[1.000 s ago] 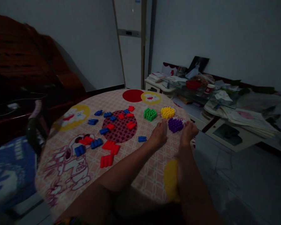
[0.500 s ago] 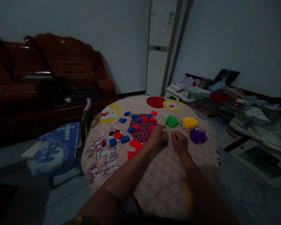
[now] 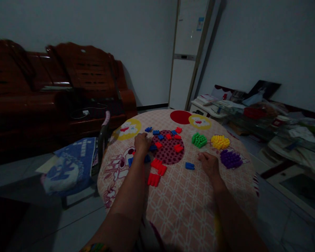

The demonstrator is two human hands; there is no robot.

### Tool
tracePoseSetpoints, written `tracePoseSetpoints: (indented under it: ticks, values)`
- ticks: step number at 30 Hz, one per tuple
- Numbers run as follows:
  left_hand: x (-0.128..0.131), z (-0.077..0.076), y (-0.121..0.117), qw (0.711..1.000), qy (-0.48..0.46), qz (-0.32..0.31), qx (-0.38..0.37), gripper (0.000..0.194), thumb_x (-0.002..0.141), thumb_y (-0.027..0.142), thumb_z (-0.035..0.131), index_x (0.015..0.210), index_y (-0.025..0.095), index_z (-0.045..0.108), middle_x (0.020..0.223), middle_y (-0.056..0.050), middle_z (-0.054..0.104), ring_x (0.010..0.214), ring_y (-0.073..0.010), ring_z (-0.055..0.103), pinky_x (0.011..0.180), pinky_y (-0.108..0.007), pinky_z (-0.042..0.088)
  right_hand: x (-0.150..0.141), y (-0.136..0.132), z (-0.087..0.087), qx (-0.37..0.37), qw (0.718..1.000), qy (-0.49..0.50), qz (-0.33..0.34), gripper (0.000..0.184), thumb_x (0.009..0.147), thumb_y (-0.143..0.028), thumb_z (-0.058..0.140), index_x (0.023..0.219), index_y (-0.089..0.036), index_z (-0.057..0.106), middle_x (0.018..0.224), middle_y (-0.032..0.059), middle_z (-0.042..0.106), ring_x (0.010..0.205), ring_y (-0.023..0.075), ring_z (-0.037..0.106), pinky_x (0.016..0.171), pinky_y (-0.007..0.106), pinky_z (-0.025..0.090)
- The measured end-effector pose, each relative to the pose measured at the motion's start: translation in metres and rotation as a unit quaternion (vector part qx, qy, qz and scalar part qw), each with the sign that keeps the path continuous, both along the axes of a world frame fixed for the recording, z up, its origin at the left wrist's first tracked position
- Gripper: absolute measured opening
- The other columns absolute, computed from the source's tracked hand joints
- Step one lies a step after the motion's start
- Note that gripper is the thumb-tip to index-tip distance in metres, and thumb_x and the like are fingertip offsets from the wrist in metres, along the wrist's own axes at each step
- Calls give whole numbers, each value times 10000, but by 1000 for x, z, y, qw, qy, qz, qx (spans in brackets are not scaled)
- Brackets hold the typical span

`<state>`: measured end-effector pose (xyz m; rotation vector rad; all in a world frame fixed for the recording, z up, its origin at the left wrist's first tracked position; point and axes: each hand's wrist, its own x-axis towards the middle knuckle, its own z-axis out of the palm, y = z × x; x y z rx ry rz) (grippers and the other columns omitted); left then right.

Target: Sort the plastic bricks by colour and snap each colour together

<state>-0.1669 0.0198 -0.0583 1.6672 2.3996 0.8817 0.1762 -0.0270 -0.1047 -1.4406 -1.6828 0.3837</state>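
Observation:
My left hand [image 3: 142, 143] is over the far left part of the table, fingers bent down among the blue plastic building pieces. It covers the spot where a blue piece lay, and whatever is under its fingertips is hidden. My right hand [image 3: 209, 163] hovers at the right with thumb and fingers pinched together; anything between them is too small to make out. Just left of it lies a blue building piece [image 3: 189, 166]. Several red building pieces [image 3: 153, 179] lie right of my left forearm, and more red and blue ones are scattered over the dark red printed circle.
A green cluster of pieces [image 3: 198, 140], a yellow cluster [image 3: 220, 142] and a purple cluster [image 3: 231, 159] stand on the right of the round table's patterned cloth [image 3: 178, 199]. A chair with a blue bag [image 3: 76, 164] is at the left. A cluttered cabinet [image 3: 273, 140] stands right.
My left hand has moved left from beside my right hand to the far-left pieces. The blue piece between the hands now lies uncovered. The view has shifted slightly left.

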Motion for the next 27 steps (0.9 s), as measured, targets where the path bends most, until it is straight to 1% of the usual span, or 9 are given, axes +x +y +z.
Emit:
tracePoseSetpoints:
  ticks: [2, 4, 8, 9, 11, 15, 17, 21, 27]
  values:
    - [-7, 1, 1, 998, 1, 27, 59, 311, 927, 246, 547, 1203, 154, 658, 1277, -170, 629, 1245, -326, 534, 1053, -440, 419, 1, 1, -1, -10, 1000, 15, -2, 348, 890, -438, 503, 698, -196, 663, 687, 37, 703, 681, 184, 626, 666, 274, 422]
    - [-19, 0, 0, 996, -11, 49, 74, 311, 938, 247, 522, 1208, 165, 653, 1287, -179, 617, 1271, -362, 506, 1052, -487, 403, 2, 2, -1, -16, 1000, 25, -2, 345, 887, -444, 511, 702, -199, 667, 698, 40, 714, 693, 191, 636, 673, 278, 427]
    - [-43, -11, -3, 996, -36, 78, -8, 435, 891, 334, 619, 1261, 104, 626, 1281, -264, 600, 1236, -460, 526, 949, -544, 441, 3, 2, 1, -22, 999, 28, 1, 340, 889, -443, 516, 705, -200, 666, 708, 35, 723, 715, 194, 647, 683, 279, 428]
    - [-45, -15, -3, 996, -31, 78, -20, 462, 884, 357, 636, 1265, 96, 627, 1276, -267, 604, 1221, -463, 539, 935, -532, 449, 3, 1, 2, -22, 999, 27, 1, 343, 890, -442, 513, 698, -199, 662, 702, 33, 720, 709, 191, 645, 678, 277, 425]
    - [-43, -21, 1, 998, -21, 48, -27, 459, 894, 379, 629, 1264, 106, 640, 1250, -239, 629, 1194, -422, 576, 923, -475, 467, 2, 1, 3, -24, 999, 29, 2, 355, 892, -444, 505, 682, -198, 651, 694, 29, 713, 688, 183, 635, 664, 274, 418]
    - [-15, -24, 13, 997, -41, -51, -36, 384, 914, 316, 600, 1258, 161, 670, 1163, -146, 702, 1079, -268, 664, 899, -338, 506, 1, 2, 3, -23, 999, 39, 4, 358, 880, -450, 511, 659, -198, 641, 670, 26, 697, 659, 175, 618, 647, 271, 413]
    - [5, -24, 18, 994, -57, -90, -34, 378, 902, 282, 606, 1256, 170, 677, 1159, -115, 718, 1044, -231, 678, 909, -309, 511, 1, 3, 3, -25, 999, 43, 1, 355, 874, -453, 520, 658, -200, 642, 662, 25, 692, 657, 176, 619, 642, 269, 413]
    - [38, -20, 26, 982, -58, -177, -3, 349, 878, 243, 622, 1212, 186, 706, 1145, -82, 733, 1042, -223, 677, 943, -316, 513, 0, 3, 2, -24, 999, 48, 1, 357, 877, -456, 519, 662, -201, 645, 659, 25, 692, 653, 177, 621, 644, 269, 418]
    - [71, 1, 59, 972, 15, -223, 69, 310, 905, 225, 608, 1199, 204, 704, 1141, -103, 701, 1124, -254, 626, 995, -378, 503, -1, 4, 3, -25, 998, 51, 1, 361, 879, -453, 513, 650, -203, 638, 649, 23, 690, 640, 176, 621, 633, 269, 412]
